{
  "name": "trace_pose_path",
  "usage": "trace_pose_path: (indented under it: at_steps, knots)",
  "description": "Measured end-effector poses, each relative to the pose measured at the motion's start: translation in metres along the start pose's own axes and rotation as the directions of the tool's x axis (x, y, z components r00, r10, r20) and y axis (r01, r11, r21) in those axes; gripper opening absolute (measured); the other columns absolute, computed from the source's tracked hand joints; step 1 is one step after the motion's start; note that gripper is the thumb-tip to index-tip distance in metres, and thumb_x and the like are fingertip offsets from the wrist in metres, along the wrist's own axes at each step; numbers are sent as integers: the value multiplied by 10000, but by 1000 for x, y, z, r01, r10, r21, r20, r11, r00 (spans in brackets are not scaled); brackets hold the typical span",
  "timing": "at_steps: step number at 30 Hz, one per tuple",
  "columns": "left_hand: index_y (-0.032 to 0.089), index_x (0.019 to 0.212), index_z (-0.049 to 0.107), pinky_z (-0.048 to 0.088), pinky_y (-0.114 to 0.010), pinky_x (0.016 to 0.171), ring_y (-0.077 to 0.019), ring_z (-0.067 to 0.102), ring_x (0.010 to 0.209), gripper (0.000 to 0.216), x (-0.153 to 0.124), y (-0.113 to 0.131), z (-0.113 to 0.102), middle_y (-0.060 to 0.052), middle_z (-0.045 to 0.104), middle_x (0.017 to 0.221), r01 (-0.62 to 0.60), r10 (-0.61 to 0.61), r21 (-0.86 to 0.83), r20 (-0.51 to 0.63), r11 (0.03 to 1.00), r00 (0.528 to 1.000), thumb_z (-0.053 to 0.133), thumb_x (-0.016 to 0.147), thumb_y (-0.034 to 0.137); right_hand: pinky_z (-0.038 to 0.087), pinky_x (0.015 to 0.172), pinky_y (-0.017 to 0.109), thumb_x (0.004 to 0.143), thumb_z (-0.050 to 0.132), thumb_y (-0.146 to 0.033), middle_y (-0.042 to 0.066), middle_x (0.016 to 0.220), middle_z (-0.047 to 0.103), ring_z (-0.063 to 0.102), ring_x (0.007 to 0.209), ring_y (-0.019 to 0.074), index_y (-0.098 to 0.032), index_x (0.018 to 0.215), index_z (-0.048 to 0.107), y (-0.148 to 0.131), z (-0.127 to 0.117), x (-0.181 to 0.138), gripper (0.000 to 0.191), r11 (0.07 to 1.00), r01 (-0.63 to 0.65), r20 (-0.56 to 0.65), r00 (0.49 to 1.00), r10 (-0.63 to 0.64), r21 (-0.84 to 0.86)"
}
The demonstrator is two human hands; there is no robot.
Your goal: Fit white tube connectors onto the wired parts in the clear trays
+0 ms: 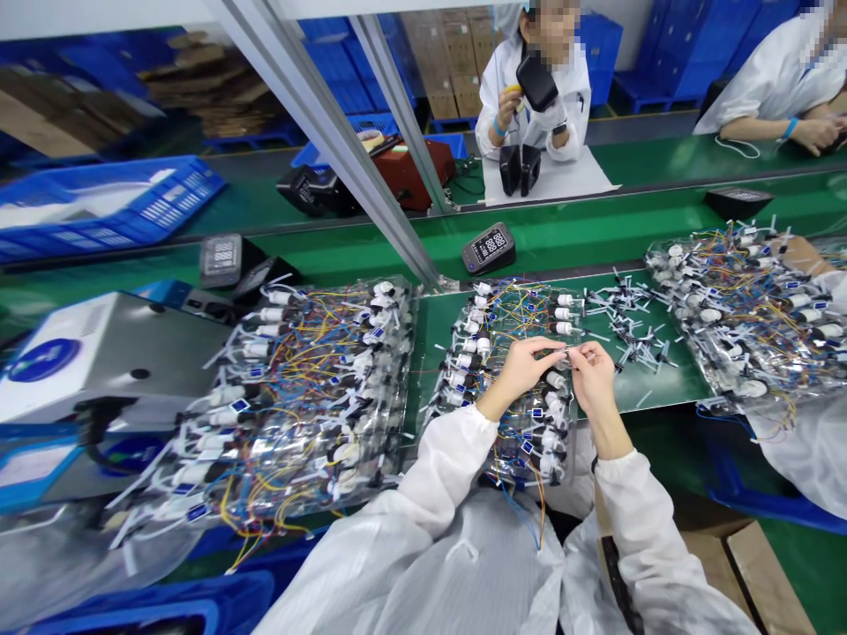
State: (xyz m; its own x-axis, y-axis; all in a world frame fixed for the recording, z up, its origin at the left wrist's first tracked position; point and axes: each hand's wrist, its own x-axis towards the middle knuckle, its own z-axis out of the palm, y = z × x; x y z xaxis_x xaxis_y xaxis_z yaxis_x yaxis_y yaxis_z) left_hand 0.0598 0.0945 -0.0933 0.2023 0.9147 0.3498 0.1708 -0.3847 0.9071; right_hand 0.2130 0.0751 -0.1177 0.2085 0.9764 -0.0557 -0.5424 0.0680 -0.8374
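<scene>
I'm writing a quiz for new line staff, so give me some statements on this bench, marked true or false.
1. The left hand and right hand are close together. True.
2. The loose pale pieces lie left of the middle tray. False: the loose pale pieces lie to its right.
3. A display unit sits beyond the middle tray. True.
4. The co-worker opposite holds nothing. False: a black device is held up.

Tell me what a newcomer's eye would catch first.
Probably the tangled coloured wires near the centre, beside the left hand and right hand, together pinching a small part. Loose pale strips lie scattered to the right. At the top, a co-worker holds a black device.
</scene>
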Motion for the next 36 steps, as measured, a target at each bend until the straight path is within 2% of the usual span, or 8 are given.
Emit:
trace_pose_path:
  at_steps: [4, 8, 12, 15, 19, 22, 28, 36]
  knots:
    - [209, 1010, 822, 595, -356, 905, -208, 757, 940, 149, -3, -2, -1, -76, 811, 1012, 4, -4, -4, -1, 1000, 1000, 779, 892, 289, 495, 685, 271, 707, 898, -302, -62, 676, 591, 549, 613, 105, -231, 765, 538, 0, 2, -1, 372, 1000, -3, 43, 999, 3, -7]
    - [207, 1016, 820, 595, -343, 884, -202, 758, 927, 153, -4, -2, -6, -75, 811, 1004, -61, 60, 41, 5, 997, 998, 760, 912, 301, 505, 711, 285, 694, 903, -283, -45, 733, 636, 605, 670, 123, -228, 752, 537, 3, 2, -2, 375, 997, 44, 17, 999, -43, -70]
    - [204, 1040, 816, 586, -344, 881, -204, 754, 935, 161, -3, -3, -14, -84, 807, 1020, -207, 189, 164, 121, 964, 975, 718, 946, 291, 510, 769, 308, 720, 879, -286, -18, 764, 683, 652, 752, 156, -221, 723, 543, 6, -1, -5, 341, 969, 116, 8, 993, -117, -218]
    - [202, 1064, 810, 582, -344, 876, -206, 749, 942, 175, -2, -6, -18, -86, 806, 1022, -262, 225, 203, 188, 944, 956, 693, 964, 284, 500, 756, 309, 759, 849, -323, 1, 778, 701, 652, 766, 170, -217, 719, 559, 6, -4, -6, 312, 920, 139, 50, 990, -129, -366]
    - [194, 1056, 810, 582, -348, 892, -206, 749, 948, 189, -1, -8, -17, -90, 804, 1028, -230, 200, 153, 189, 961, 961, 689, 967, 307, 482, 705, 279, 761, 850, -345, -19, 781, 669, 604, 708, 141, -219, 829, 631, 5, -10, -5, 261, 932, 104, 55, 994, -91, -347]
    - [193, 1043, 813, 580, -357, 908, -207, 740, 960, 194, -1, -7, -16, -100, 791, 1042, -213, 194, 121, 152, 969, 969, 699, 958, 325, 496, 723, 279, 744, 863, -346, -18, 812, 677, 618, 727, 140, -222, 877, 636, 6, -12, -6, 291, 948, 78, 25, 997, -74, -309]
    - [206, 1068, 812, 573, -349, 890, -203, 730, 950, 208, -3, -5, -17, -94, 786, 1025, -177, 150, 123, 200, 976, 968, 681, 970, 334, 505, 747, 283, 736, 868, -335, -11, 809, 701, 649, 748, 145, -215, 809, 591, 9, -9, -11, 310, 955, 89, 6, 996, -91, -284]
    - [200, 1050, 818, 573, -346, 879, -201, 733, 925, 209, -6, -5, -11, -92, 792, 1005, -139, 122, 136, 129, 981, 984, 691, 963, 342, 504, 781, 300, 753, 857, -313, -21, 746, 670, 629, 745, 148, -215, 698, 526, 11, -8, -8, 350, 951, 152, 22, 988, -152, -269]
